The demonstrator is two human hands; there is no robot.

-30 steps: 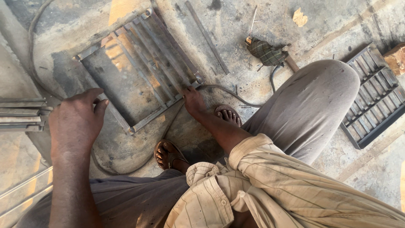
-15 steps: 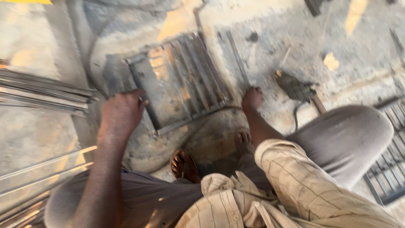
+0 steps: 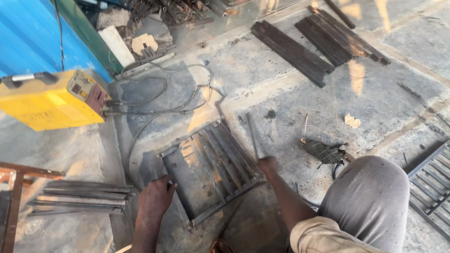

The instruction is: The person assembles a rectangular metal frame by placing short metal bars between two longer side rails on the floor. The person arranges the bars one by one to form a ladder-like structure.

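A rectangular metal grille [image 3: 211,168] of welded flat bars lies on the concrete floor in front of me. My left hand [image 3: 154,199] curls over its near-left edge, fingers closed on the frame. At the grille's near-right corner my right hand [image 3: 268,165] touches the frame, close to the end of a thin steel rod [image 3: 252,133] lying beside it. That hand is blurred, so its grip is unclear. My bent knee in grey trousers [image 3: 370,197] fills the lower right.
A yellow welding machine [image 3: 51,100] stands at the left, its cables [image 3: 159,112] running towards the grille. Loose bars [image 3: 84,197] lie at the left, and dark bar bundles [image 3: 290,49] at the back. A cloth-wrapped tool [image 3: 323,151] and a second grille [image 3: 429,187] are at the right.
The view has lifted and pulled back, so the welding machine and the far bar bundles have come into sight. Both hands stay at the grille's near edge.
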